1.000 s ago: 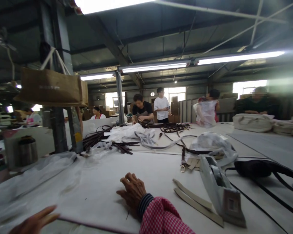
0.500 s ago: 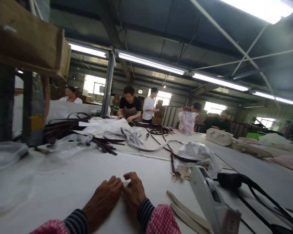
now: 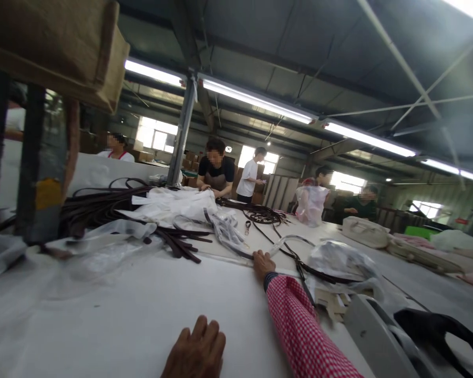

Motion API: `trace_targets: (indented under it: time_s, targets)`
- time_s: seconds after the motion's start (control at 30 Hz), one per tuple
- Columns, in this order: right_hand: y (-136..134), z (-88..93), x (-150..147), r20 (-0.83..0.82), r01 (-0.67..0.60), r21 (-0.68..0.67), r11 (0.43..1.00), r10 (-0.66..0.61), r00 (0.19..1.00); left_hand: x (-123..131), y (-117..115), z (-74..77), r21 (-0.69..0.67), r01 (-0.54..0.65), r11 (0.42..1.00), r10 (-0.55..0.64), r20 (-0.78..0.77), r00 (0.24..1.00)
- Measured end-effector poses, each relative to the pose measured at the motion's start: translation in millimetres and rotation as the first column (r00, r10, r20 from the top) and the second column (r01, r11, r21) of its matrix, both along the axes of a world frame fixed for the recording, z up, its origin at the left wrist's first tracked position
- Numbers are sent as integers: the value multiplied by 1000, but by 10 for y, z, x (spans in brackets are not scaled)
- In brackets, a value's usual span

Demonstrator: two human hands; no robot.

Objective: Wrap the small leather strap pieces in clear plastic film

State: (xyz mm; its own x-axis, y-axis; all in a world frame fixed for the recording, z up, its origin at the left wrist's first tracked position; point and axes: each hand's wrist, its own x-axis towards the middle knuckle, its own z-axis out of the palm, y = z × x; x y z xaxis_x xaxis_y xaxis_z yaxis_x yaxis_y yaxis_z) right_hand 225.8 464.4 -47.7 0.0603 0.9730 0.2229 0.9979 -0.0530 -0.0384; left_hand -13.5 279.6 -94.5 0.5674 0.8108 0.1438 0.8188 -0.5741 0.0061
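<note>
My right hand [image 3: 263,264] reaches far forward over the white table. Its fingers are closed on a dark strap in clear plastic wrap [image 3: 230,236], where the strap's near end lies. Low in the middle of the view, my left hand [image 3: 197,349] rests over the table with its fingers curled under. The fingertips are hidden, so anything in them cannot be made out. Right of my right hand lie a dark strap with metal fittings [image 3: 297,260] and a crumpled clear bag [image 3: 341,260]. A pile of white wrapping [image 3: 173,205] covers part of the dark brown straps [image 3: 98,205].
A grey tape dispenser [image 3: 372,333] stands at the lower right, beside a black strap bundle [image 3: 437,325]. Cream bags [image 3: 364,232] lie at the right. A metal post with a brown box [image 3: 63,47] rises at the left. Several people work beyond the table, one [image 3: 216,170] directly across.
My hands were together on the table and have parted. My right hand has stretched forward to the wrapped strap; my left has dropped lower in view. The camera has shifted.
</note>
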Motion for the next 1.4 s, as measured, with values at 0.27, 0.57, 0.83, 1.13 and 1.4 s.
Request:
trace_targets:
  time_s: [0.27,0.57,0.83,1.13,1.4]
  targets:
    - [-577,220,-246,123,-204,32,978,199,972,-91,-151,11,205,39,978,-98,285,954]
    - [-2682,442,-801,75,-612,-32,790,612,787,-149,-334,347,185,106,977,-178,426,887]
    - [-3656,474,-290,79,-393,-223,892,418,905,-29,-526,294,242,303,922,-371,324,870]
    - [-3757,519,382,-127,-300,-32,953,294,947,-372,-344,488,351,-220,910,-135,754,643]
    - [-3226,340,526,-493,-273,288,918,387,779,-492,-663,486,439,-244,865,-229,777,587]
